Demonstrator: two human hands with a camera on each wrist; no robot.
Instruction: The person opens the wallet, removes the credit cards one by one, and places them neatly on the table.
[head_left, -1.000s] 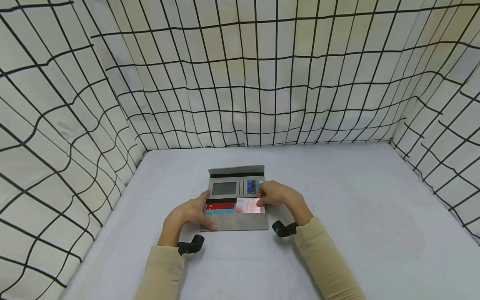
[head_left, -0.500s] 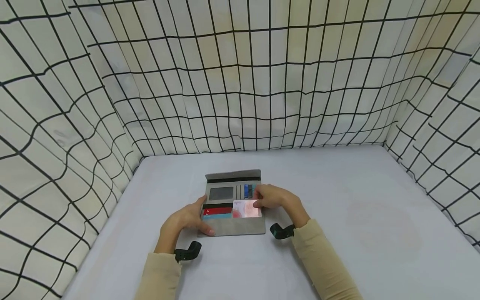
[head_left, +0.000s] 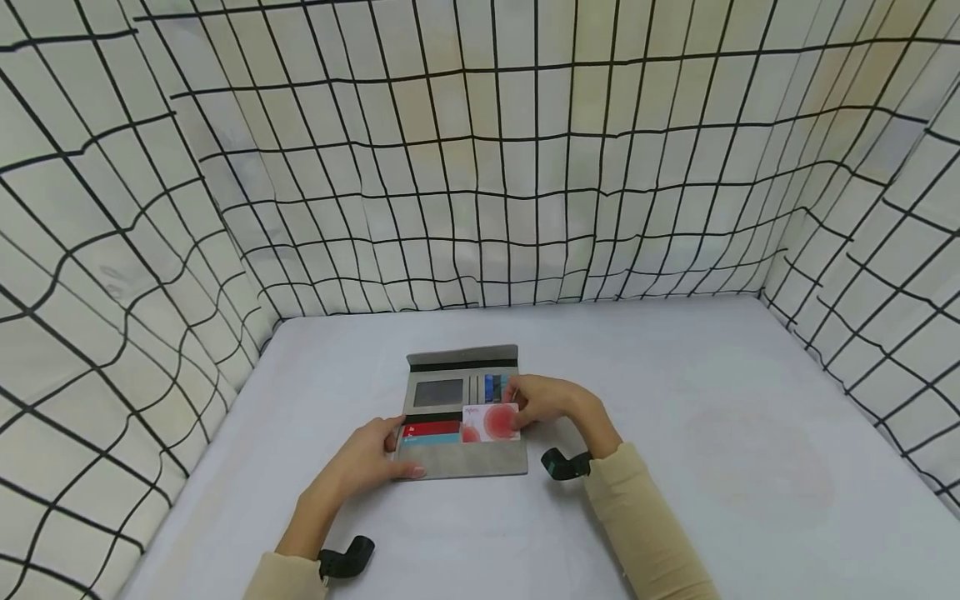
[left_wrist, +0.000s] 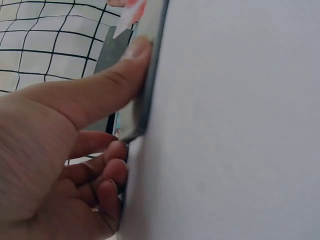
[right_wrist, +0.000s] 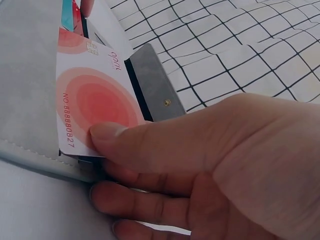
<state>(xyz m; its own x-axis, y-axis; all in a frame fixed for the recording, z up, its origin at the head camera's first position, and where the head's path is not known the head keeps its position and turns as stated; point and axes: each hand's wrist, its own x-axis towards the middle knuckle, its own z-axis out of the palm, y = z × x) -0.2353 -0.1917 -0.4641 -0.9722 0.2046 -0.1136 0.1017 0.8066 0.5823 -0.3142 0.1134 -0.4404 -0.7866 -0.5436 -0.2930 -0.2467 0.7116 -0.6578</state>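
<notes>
A grey long wallet (head_left: pixel 465 460) lies unfolded on the white table in the head view, its top flap (head_left: pixel 465 356) raised at the back. My right hand (head_left: pixel 547 398) pinches a white card with red circles (right_wrist: pixel 95 100) at its right end, thumb on the printed face. The card sits at the right lower pocket; its lower edge lies along the pocket in the right wrist view. My left hand (head_left: pixel 367 457) holds the wallet's front left corner, thumb (left_wrist: pixel 137 50) on top and fingers curled at the side edge. Fingers behind the card are partly hidden.
Red and light-blue cards (head_left: pixel 431 433) fill the left lower pocket. Above are a dark clear window (head_left: pixel 438 392) and blue cards (head_left: pixel 491 387) in upper slots. White walls with black netting (head_left: pixel 510 208) enclose the table (head_left: pixel 675 400) at back and sides.
The left wrist has drawn back toward the body and left, its hand still at the wallet's corner. The card has tilted, so its glare is gone and the red circles show.
</notes>
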